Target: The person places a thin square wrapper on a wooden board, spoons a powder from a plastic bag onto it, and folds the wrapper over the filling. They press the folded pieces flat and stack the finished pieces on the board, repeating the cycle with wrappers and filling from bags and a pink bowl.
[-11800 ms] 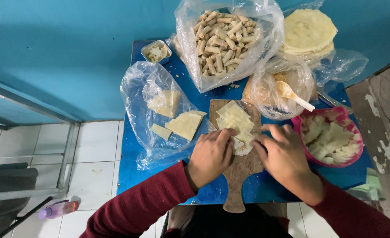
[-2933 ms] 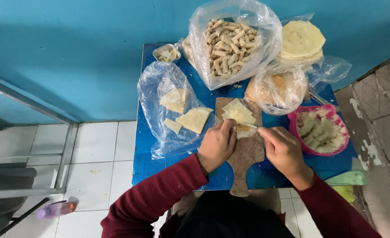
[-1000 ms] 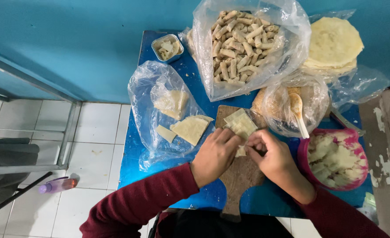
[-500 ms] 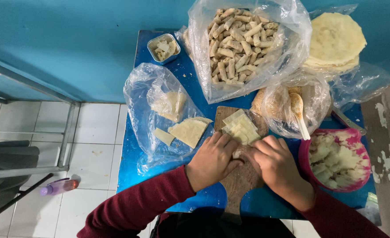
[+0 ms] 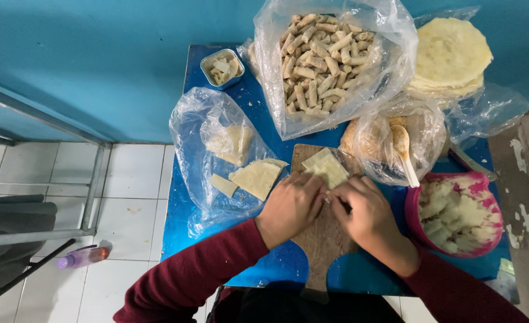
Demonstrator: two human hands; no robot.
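Head view: left hand (image 5: pixel 289 206) and right hand (image 5: pixel 363 210), fingers curled, pinch a mostly hidden wrapper (image 5: pixel 326 168) on the board (image 5: pixel 324 239), beside a bag (image 5: pixel 330 60) of rolls and pink bowl (image 5: pixel 417 230) of filling.

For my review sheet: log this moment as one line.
left hand on wrapper | right hand on wrapper | wooden board beneath | bag of rolls behind
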